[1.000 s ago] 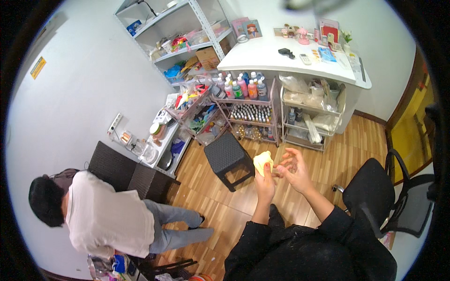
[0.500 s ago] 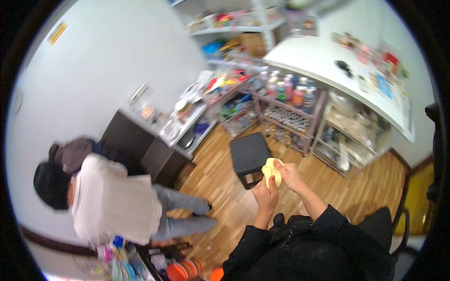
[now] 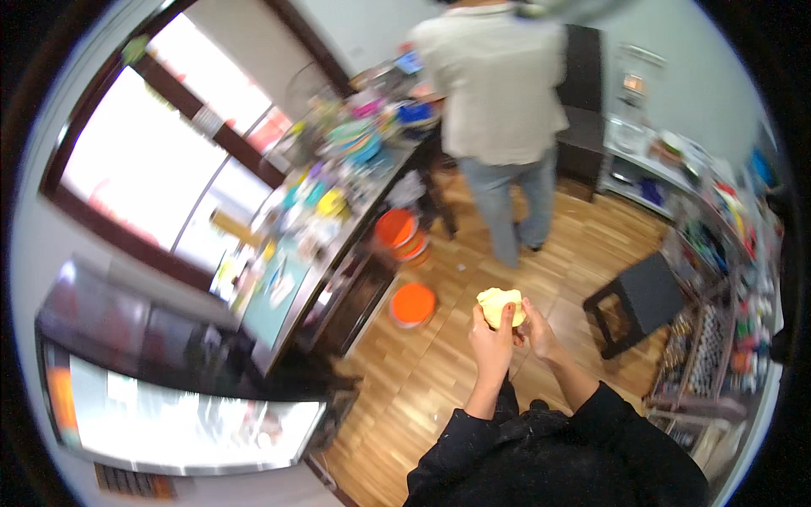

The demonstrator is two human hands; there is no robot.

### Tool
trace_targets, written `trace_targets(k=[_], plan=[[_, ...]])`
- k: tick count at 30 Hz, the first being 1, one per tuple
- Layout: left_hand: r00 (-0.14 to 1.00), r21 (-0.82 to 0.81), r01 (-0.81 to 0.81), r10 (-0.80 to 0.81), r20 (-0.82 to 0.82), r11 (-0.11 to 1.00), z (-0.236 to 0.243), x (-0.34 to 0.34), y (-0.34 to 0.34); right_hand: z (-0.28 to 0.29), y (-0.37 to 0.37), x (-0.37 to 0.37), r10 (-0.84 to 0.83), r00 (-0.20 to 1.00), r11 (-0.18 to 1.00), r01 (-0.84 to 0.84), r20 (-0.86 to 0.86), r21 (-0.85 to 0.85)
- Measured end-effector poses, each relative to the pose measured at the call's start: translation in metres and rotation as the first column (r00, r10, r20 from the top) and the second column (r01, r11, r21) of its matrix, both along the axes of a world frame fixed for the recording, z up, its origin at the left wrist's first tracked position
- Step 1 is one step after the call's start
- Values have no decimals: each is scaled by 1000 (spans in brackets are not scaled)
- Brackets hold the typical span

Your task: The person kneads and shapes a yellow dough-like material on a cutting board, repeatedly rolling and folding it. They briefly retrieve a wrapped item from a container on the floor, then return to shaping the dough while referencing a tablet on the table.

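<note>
Between my hands, in front of my body and above the floor, is a soft pale yellow lump (image 3: 498,304) that looks like modelling clay or dough. My left hand (image 3: 492,342) wraps it from the left, its thumb pressed against the front. On the other side my right hand (image 3: 537,329) is closed at the lump's right edge, fingers curled close to the left hand. Parts of the lump are covered by the fingers.
A cluttered worktable (image 3: 291,317) stands to the left, with orange-lidded buckets (image 3: 413,304) beside it. A person in a pale shirt (image 3: 498,84) stands at the far side. A black stool (image 3: 638,300) and racks of bottles (image 3: 705,346) are on the right.
My view has swung left, bringing the worktable and window in and shifting the stool rightward. The yellow lump has gone from stretched and folded to a more compact, rounded shape.
</note>
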State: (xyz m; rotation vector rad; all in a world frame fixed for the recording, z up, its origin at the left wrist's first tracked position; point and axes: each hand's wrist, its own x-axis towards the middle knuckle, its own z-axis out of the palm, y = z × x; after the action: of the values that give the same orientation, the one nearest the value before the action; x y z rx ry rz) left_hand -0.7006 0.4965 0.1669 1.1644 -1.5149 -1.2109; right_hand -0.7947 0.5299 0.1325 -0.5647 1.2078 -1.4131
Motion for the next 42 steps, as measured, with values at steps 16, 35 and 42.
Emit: trace_targets(k=[16, 35, 42], plan=[[686, -361, -698, 722, -91, 618, -20, 391, -79, 54, -160, 413, 78, 828, 733, -425, -555, -532], [311, 378, -535, 592, -743, 756, -22, 553, -249, 16, -315, 595, 484, 728, 868, -468, 486, -163], [426, 485, -182, 513, -745, 855, -36, 626, -388, 12, -441, 574, 157, 540, 370, -808, -827, -458]])
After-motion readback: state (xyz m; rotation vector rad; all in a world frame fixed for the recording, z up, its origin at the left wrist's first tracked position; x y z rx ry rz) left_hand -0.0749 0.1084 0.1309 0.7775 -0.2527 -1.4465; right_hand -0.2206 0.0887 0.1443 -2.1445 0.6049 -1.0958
